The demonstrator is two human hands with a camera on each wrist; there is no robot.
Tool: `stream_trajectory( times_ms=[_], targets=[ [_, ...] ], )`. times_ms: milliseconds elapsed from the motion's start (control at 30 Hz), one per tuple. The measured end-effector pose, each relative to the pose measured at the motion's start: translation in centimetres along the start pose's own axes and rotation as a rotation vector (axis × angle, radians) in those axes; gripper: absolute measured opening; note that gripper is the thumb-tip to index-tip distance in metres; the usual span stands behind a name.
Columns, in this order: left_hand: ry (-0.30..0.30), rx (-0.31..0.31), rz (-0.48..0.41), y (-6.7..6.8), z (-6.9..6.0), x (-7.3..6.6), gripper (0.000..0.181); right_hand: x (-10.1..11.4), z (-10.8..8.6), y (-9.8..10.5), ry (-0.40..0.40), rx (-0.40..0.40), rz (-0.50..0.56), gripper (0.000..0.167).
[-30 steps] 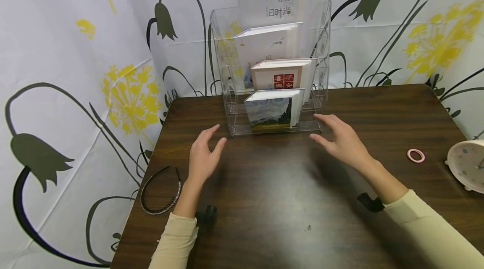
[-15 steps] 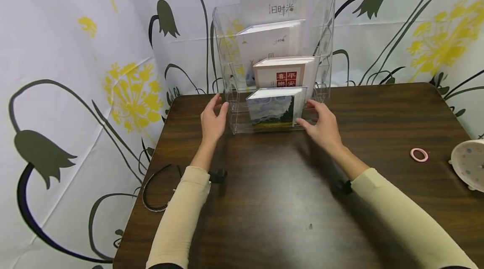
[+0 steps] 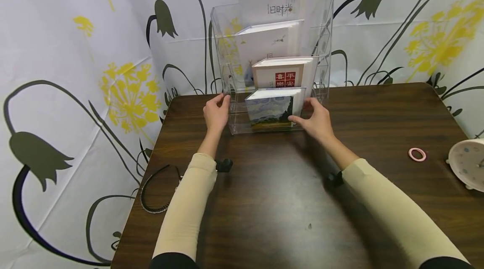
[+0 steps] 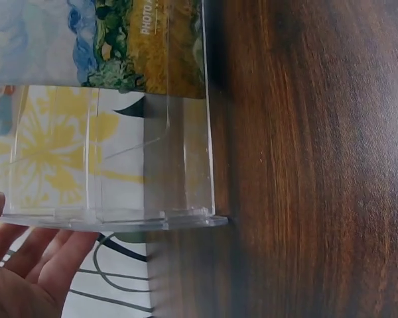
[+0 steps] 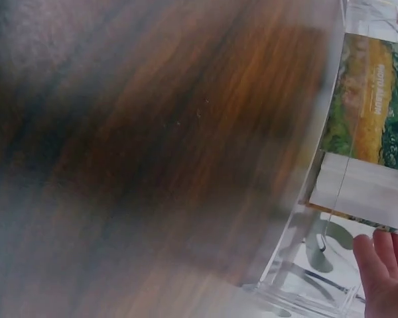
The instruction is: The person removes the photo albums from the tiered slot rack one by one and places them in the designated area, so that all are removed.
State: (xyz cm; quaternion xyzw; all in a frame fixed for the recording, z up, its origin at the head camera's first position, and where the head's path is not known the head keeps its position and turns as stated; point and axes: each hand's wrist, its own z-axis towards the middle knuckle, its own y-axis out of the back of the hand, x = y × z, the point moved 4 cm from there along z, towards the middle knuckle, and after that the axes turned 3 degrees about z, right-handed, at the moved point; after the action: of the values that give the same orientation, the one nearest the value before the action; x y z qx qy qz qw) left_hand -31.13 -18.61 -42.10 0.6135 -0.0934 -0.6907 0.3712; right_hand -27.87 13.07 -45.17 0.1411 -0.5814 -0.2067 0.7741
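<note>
A clear acrylic tiered rack (image 3: pixel 237 128) stands at the back of the table. In its lowest tier sits a small photo album (image 3: pixel 267 112) with a landscape painting on its cover. My left hand (image 3: pixel 217 114) holds the rack's left side edge; in the left wrist view the fingers (image 4: pixel 56 268) lie along the outside of the side wall. My right hand (image 3: pixel 317 124) grips the album's right side, thumb on the front cover. In the right wrist view, its fingers (image 5: pixel 383 262) touch the album's back edge; the thumb is out of that view.
Above stand an album with red characters (image 3: pixel 277 73) and white albums (image 3: pixel 270 6). A black headband (image 3: pixel 151 201) lies left, partly behind the left sleeve. A pink ring (image 3: pixel 417 154) and a round clock (image 3: pixel 469 164) are at the right. A flowered curtain (image 3: pixel 113 50) hangs behind.
Both hands have moved forward from over the table to the rack. The left hand has taken hold of the rack's side, and the right hand has closed on the front photo album.
</note>
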Motion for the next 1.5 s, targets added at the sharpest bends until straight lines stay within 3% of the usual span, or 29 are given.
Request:
stream_trajectory(
  times_ms=[300, 633, 1100, 1500],
  targets=[
    [0.078, 0.047, -0.025, 0.2, 0.1, -0.2, 0.038, 0.2, 0.8, -0.4, -0.029, 0.095, -0.048, 0.049],
    [0.211, 0.094, -0.182, 0.1, -0.2, 0.1, 0.039, 0.0, 0.9, -0.8, -0.052, 0.172, 0.057, 0.037],
    [0.214, 0.088, -0.152, -0.1, -0.3, -0.2, 0.037, 1.3, 0.5, -0.1, 0.04, 0.141, 0.092, 0.035],
    [0.283, 0.136, -0.239, 0.0, -0.1, 0.0, 0.037, 3.9, -0.2, 3.7, 0.198, 0.134, 0.224, 0.038]
  ],
)
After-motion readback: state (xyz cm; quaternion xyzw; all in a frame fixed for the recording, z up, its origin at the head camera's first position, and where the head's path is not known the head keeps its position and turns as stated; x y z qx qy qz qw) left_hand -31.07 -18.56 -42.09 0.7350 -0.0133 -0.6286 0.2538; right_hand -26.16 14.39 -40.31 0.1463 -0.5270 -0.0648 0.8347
